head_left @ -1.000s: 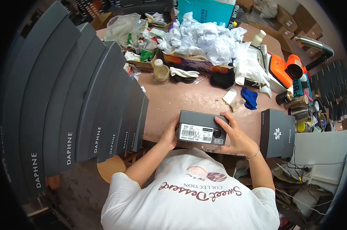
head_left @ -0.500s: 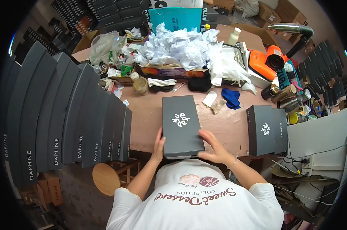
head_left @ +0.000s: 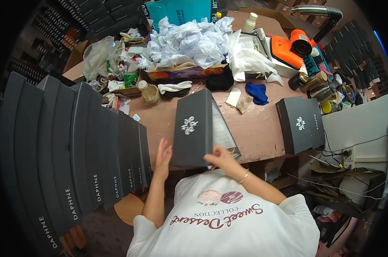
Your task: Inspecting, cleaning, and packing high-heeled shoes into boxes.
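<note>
A dark grey shoebox lid [head_left: 187, 143] with a white emblem is tilted up along its right side, in front of me. Under its raised edge the open shoebox [head_left: 234, 143] shows whitish paper inside; the rest of its contents is hidden. My right hand [head_left: 222, 160] pinches the lid at its near right corner. Beside the lid's left edge is my left hand [head_left: 162, 156], fingers stretched upward and apart, holding nothing; whether it touches the lid I cannot tell.
A long row of dark shoeboxes [head_left: 85, 150] stands at left, another dark box [head_left: 301, 124] at right. Behind are heaped white crumpled paper [head_left: 187, 43], a bottle [head_left: 149, 93], a blue cloth [head_left: 257, 93] and an orange device [head_left: 286, 53]. A round stool [head_left: 129, 208] is lower left.
The lid was lying closed on the box with both hands at its sides. Now its right side is raised by my right hand, and my left hand has moved slightly left, off its side.
</note>
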A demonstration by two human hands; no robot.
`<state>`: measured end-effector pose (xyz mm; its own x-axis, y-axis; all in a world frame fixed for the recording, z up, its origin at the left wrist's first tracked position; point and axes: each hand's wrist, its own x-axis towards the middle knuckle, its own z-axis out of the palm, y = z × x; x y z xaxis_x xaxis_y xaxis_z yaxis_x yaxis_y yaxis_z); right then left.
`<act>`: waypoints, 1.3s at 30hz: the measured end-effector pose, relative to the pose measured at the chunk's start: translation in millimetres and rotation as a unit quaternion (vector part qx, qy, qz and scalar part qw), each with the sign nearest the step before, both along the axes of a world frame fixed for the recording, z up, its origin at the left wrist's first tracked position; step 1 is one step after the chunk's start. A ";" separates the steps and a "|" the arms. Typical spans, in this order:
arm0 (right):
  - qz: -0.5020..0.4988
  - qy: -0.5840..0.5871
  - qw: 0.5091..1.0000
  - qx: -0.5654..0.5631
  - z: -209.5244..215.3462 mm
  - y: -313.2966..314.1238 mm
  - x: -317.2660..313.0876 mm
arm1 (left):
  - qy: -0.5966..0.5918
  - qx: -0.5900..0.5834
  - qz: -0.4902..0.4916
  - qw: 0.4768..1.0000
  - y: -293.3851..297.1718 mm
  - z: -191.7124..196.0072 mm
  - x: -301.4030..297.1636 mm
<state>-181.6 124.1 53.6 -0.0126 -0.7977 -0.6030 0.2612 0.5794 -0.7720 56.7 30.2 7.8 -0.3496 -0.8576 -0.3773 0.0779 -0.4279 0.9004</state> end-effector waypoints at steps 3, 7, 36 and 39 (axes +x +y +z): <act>0.353 0.205 0.887 -0.217 -24.1 0.5 38.4 | -0.058 -0.038 -0.100 0.993 -17.2 3.6 50.4; 0.156 0.535 0.770 -0.311 -9.9 -16.4 -13.8 | -0.333 -0.103 -0.130 0.928 -28.3 3.2 62.7; 0.433 0.388 0.704 -0.407 29.5 -34.8 -20.1 | 0.162 0.189 0.070 0.966 4.5 -2.7 -103.2; 0.200 0.203 0.894 -0.346 60.8 -59.0 -34.2 | 0.191 0.231 -0.007 0.954 -9.4 8.4 -96.7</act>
